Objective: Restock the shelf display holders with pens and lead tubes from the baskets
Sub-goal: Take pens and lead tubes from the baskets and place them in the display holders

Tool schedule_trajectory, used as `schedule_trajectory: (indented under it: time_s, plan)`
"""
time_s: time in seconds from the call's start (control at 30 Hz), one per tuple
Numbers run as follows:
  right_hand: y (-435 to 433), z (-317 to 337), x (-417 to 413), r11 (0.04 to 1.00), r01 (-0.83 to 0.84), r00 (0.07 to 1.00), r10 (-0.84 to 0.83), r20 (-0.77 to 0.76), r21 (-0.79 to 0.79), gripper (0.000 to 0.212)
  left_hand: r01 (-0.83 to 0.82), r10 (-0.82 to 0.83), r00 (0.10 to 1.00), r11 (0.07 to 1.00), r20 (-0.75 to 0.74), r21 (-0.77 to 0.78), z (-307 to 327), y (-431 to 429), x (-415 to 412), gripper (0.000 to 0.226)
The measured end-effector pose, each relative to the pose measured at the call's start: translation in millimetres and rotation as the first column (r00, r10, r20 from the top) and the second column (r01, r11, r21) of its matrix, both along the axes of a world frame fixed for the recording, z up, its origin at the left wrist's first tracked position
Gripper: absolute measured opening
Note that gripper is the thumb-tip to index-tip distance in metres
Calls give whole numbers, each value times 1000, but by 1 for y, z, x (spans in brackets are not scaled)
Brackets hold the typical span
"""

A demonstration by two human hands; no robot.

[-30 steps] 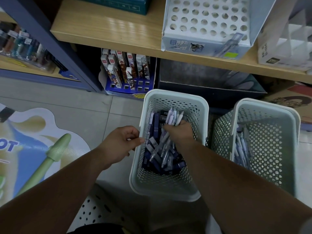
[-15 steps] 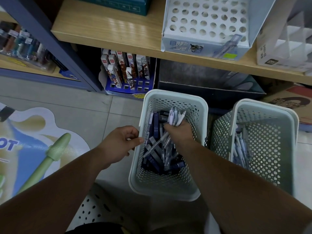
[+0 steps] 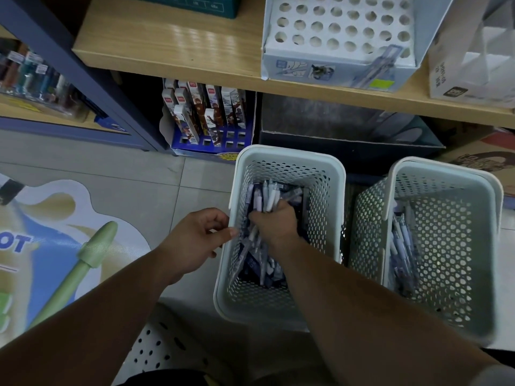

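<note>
**While pens are gathered from the left basket, the holder on the shelf waits**

Since the right hand (image 3: 274, 225) is down inside the left basket (image 3: 289, 155) with its fingers curled round a bunch of white pens (image 3: 268, 195), whose tops fan out beyond the knuckles, the step in hand looks like collecting a handful for the shelf. The left hand (image 3: 195, 243) sits just outside that basket's left wall. Its fingers are loosely curled and hold nothing that I can see, and its thumb tip is at the rim, perhaps to steady it. Both baskets stand on the floor at the foot of the shelf (image 3: 167, 43). The right basket (image 3: 446, 169) holds more loose pens (image 3: 401, 252) along its left wall. Dark blue packs (image 3: 250, 267) lie below the right hand among loose pens. They may be the lead tubes, but their print is too small to read.

Next, in my judgement, the bunch must be lifted clear without snagging the loose pens that cross it. It then has to be carried up and far to the white holder (image 3: 334, 32) with round holes, which stands on the shelf and shows no pens in the holes visible. Each hole probably takes one pen, so the handful will likely need feeding out singly, maybe with the left hand helping.

Several things cannot be made out. The palm covers the grip, so the number of pens in it is unknown. The holder's far rows are cut off by the top edge. The white box (image 3: 473, 65) at the far right is also cut off, and its compartments are hard to read. The right basket's near corner is blurred.
</note>
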State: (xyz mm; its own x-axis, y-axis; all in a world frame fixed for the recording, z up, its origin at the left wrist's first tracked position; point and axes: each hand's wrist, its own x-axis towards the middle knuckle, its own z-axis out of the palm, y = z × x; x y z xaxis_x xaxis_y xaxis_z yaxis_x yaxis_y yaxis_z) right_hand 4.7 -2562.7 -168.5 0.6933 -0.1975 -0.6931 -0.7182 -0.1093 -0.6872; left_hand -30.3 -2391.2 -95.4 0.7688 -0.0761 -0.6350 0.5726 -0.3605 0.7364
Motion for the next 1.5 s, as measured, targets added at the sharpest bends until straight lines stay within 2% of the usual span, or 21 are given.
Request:
schedule_trajectory:
  time_s: [0.23, 0.37, 0.53, 0.67, 0.77, 0.9, 1.0, 1.07, 1.13, 1.23, 1.33, 1.4, 1.5]
  plan:
    - [13, -8, 2, 999, -21, 999, 23, 48, -47, 22, 19, -20, 1000, 1000, 10, 20, 2, -1, 1, 13]
    - [14, -8, 6, 999, 50, 999, -50, 9, -1, 29, 41, -42, 999, 999, 13, 23, 4, 0, 2, 13]
    - [14, -2, 10, 994, 64, 996, -58, -62, 92, 24, 34, -35, 999, 999, 18, 36, 5, -1, 2, 12]
    - [10, 10, 8, 988, 54, 999, -53, -12, 144, 20, 49, -50, 999, 996, 11, 68, 5, -2, 2, 15]
    - [-10, 27, 6, 998, -28, 999, 25, 46, 58, 21, 44, -49, 998, 990, 31, 137, 5, -4, 1, 17]
    - [-49, 55, 0, 997, -77, 993, 78, 85, -15, 23, 9, -67, 984, 944, 164, 331, 12, -10, 0, 26]
    - [-71, 78, -5, 997, -80, 984, 81, 159, -14, 23, -74, -133, 915, 873, 381, 482, 21, -22, -2, 31]
    - [-83, 93, -7, 993, -121, 968, 122, 221, -18, 22, -146, -162, 839, 852, 519, 502, 28, -35, -1, 28]
    - [-96, 108, -7, 990, -136, 954, 141, 264, -35, 23, -152, -174, 808, 862, 564, 484, 33, -52, 0, 26]
    - [-126, 129, -5, 994, -97, 951, 105, 290, -42, 26, -72, -146, 881, 898, 450, 433, 29, -82, -1, 22]
    - [-162, 138, -8, 999, -40, 952, 38, 303, 3, 25, 84, -141, 982, 918, 122, 388, 13, -113, -1, 5]
    - [-185, 138, -15, 1000, -19, 954, 15, 300, 10, 25, 133, -109, 991, 904, -80, 407, 0, -128, 3, 20]
    - [-216, 128, -27, 998, 45, 957, -56, 283, 47, 25, 91, -6, 981, 899, -196, 428, -20, -134, 5, 30]
